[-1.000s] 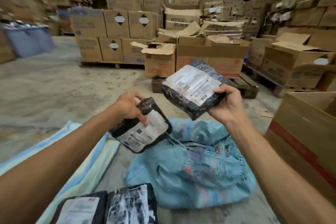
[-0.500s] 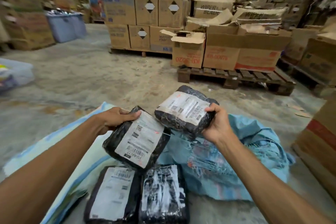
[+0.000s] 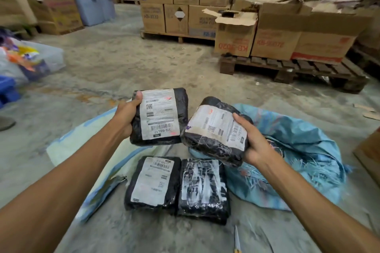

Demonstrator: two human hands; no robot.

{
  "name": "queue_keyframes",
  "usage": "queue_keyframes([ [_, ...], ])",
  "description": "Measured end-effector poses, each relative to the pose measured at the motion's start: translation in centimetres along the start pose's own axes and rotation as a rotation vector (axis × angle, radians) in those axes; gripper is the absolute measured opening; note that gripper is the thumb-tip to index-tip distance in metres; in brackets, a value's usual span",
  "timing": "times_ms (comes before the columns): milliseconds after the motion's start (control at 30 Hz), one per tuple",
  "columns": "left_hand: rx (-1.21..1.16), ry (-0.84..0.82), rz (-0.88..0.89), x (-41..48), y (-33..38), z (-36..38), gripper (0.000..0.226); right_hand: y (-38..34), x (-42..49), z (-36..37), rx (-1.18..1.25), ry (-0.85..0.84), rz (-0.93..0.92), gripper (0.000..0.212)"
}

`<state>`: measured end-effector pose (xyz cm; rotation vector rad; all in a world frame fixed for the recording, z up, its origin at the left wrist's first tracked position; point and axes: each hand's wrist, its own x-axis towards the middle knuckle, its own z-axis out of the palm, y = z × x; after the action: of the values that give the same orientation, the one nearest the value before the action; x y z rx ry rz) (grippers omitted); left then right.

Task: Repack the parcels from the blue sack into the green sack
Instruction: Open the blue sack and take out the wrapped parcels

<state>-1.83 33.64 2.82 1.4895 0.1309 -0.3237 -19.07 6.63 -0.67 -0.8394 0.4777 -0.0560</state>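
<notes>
My left hand [image 3: 125, 116] grips a black parcel with a white label [image 3: 159, 116], held above the floor. My right hand [image 3: 254, 141] grips a second black labelled parcel [image 3: 213, 135] from its right side. The two held parcels almost touch at their inner edges. Below them two more black parcels, one with a white label [image 3: 152, 183] and one with a torn label [image 3: 202, 189], lie side by side on the concrete. The crumpled blue sack [image 3: 298, 150] lies on the floor to the right. The pale green sack [image 3: 82, 141] lies flat to the left, under my left forearm.
A wooden pallet [image 3: 287, 68] with cardboard boxes [image 3: 273, 39] stands ahead on the right. More stacked boxes [image 3: 174, 0] and blue bins [image 3: 92, 6] stand at the back. A plastic bag of coloured items [image 3: 26, 59] lies at left. A cutter [image 3: 237, 240] lies near the bottom edge.
Both hands have lowered with their parcels and the left parcel now faces label up beside the right one. My view has tilted down, showing both floor parcels fully.
</notes>
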Motion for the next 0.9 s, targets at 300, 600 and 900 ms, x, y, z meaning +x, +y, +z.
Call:
queue_keyframes([
  [300,0.273,0.004,-0.297,-2.9,-10.8,-5.6,0.054,7.7,-1.1,-2.7,-0.348,0.137,0.22,0.061],
  [600,0.289,-0.033,-0.29,-1.7,-12.5,-6.2,0.056,9.1,-0.5,-3.4,-0.379,0.19,0.151,0.042],
  [900,1.343,0.009,-0.02,-1.1,-11.4,-3.9,0.067,8.1,1.2,-4.5,-1.559,0.435,-0.266,0.063],
])
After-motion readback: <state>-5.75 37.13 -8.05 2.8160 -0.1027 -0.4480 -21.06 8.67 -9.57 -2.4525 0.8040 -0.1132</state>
